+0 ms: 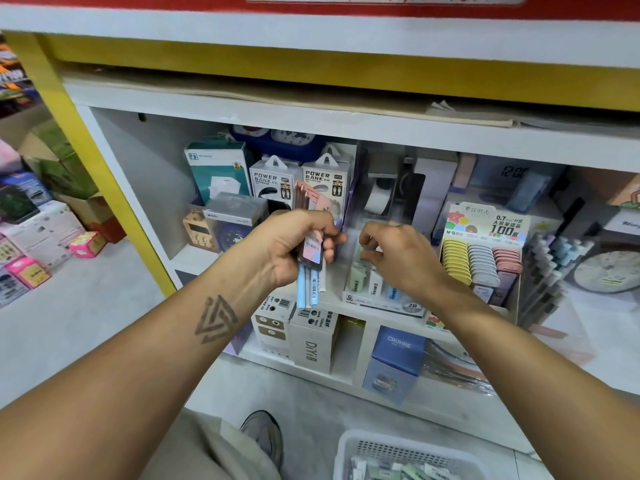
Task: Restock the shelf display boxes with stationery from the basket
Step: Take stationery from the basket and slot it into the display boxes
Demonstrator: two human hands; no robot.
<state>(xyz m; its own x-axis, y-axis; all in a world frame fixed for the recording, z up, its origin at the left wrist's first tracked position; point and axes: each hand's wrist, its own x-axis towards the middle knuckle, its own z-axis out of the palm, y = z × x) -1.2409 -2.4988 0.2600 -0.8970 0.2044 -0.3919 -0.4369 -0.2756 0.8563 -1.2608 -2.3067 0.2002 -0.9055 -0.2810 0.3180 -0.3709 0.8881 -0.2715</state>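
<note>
Stationery (pixel 310 258) before white shelf (pixel 346 133)

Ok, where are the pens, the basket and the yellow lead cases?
Pens (pixel 309 289): head view, on the blue barrels hanging below the left hand.
Basket (pixel 349 445): head view, on its white rim, bottom of picture.
Yellow lead cases (pixel 454 259): head view, middle of the yellow row in the display box.

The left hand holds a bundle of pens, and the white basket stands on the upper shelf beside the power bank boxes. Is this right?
Not quite. The head view shows the white basket on the floor below the shelves, not on the upper shelf. The left hand does hold the bundle of pens.
</note>
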